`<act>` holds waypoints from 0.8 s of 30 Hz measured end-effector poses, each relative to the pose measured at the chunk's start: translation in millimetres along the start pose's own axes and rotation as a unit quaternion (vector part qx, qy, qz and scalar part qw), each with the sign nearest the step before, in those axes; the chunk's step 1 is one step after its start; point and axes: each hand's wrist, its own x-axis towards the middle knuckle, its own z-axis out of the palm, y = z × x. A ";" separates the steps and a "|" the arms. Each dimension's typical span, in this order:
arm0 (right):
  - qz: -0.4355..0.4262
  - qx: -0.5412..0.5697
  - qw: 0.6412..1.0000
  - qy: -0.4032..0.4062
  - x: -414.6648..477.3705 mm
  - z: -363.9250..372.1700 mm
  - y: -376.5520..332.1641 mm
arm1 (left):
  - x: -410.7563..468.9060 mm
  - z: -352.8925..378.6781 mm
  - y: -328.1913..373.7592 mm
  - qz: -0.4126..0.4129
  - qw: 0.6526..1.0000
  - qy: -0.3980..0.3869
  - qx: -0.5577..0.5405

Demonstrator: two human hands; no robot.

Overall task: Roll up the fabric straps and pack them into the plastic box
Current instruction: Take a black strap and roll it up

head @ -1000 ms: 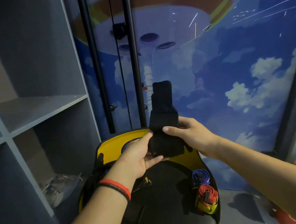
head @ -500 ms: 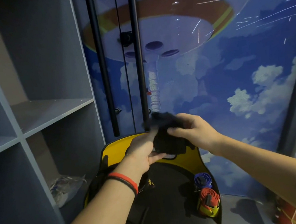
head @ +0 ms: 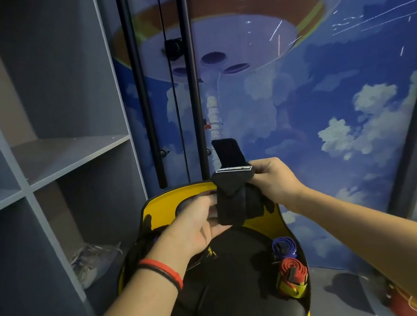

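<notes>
I hold a wide black fabric strap (head: 235,197) above a yellow-rimmed black seat (head: 233,276). My right hand (head: 273,183) grips its upper fold, where a small white-edged label shows. My left hand (head: 198,227) supports the strap's lower part from the left, thumb against the fabric. One loose end (head: 227,152) of the strap sticks up above my hands. A rolled blue strap (head: 284,248) and a rolled red and yellow strap (head: 293,277) lie on the seat's right side. No plastic box is in view.
Grey shelving (head: 49,165) stands on the left, with a plastic bag (head: 95,261) on its lowest level. Two black vertical poles (head: 166,83) rise behind the seat against a blue sky mural. A red object (head: 407,301) sits at the bottom right on the floor.
The strap was bunched down between my hands half a second ago. Now its end stands up again and a folded section with a label shows at the top. The view shifted slightly.
</notes>
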 end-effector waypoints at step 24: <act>-0.122 -0.150 0.962 -0.193 -26.2 -16.1 15.2 | -1.5 -10.5 -6.8 0.001 0.999 -0.020 0.026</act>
